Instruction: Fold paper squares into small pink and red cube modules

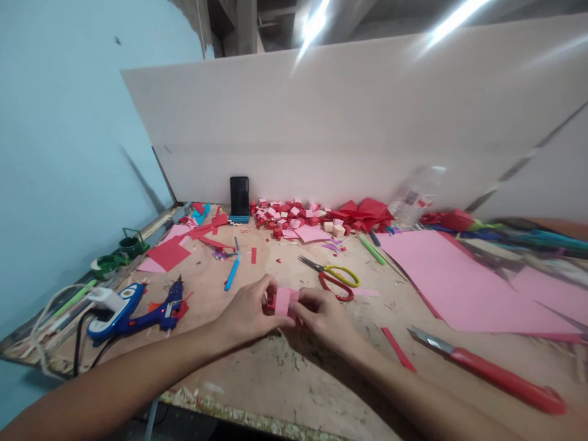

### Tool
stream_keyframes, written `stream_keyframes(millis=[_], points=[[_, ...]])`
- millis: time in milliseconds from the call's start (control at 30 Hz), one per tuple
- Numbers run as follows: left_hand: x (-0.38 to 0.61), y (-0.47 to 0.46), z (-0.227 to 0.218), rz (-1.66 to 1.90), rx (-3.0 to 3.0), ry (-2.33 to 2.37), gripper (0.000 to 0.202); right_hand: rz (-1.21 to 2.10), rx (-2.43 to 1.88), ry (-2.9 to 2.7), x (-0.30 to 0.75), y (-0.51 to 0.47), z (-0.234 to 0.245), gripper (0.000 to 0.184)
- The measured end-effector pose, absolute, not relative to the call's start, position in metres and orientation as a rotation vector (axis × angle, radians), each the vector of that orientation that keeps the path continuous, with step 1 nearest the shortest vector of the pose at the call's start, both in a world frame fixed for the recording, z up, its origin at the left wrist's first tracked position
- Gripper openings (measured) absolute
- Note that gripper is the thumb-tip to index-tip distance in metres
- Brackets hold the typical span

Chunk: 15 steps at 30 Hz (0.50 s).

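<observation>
Both of my hands meet at the near middle of the worktable around a small pink and red paper piece (pixel 283 301), which looks like a little folded box. My left hand (pixel 250 308) pinches its left side between thumb and fingers. On the right side, my right hand (pixel 321 315) grips it with thumb and fingertips closed. The fingers cover parts of the piece. Just beyond my right hand lie scissors (pixel 337 282) with one yellow and one red handle. A narrow red paper strip (pixel 399 349) rests to the right of my right hand.
A blue hot glue gun (pixel 156 313) and a power strip (pixel 114 313) sit at left. Small pink and red paper boxes (pixel 294 214) are heaped at the back, beside a phone (pixel 239 196). Right are pink sheets (pixel 463 282), a red-handled knife (pixel 500 370) and a plastic bottle (pixel 416 196).
</observation>
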<state>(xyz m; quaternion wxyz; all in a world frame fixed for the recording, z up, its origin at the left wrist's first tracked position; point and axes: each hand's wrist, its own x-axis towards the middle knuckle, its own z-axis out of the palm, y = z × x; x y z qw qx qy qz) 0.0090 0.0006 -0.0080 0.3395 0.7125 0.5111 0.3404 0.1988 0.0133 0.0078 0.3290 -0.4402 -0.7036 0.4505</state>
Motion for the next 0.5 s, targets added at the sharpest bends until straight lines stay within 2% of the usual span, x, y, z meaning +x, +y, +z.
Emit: stream_keyframes(millis=[67,233,500], points=[[0.01,-0.001,-0.008,0.875,1.839,1.332,0.05,1.162,-1.162,-1.849,0.198,0.012,0.004,0.024],[0.012,-0.004,-0.007,0.777,1.916,1.331,0.049,1.134,-1.13,-1.906,0.194,0.003,0.001,0.026],[0.007,0.0,-0.015,0.984,1.738,1.138,0.037,1.074,-1.225,-1.843,0.195,0.009,0.005,0.029]])
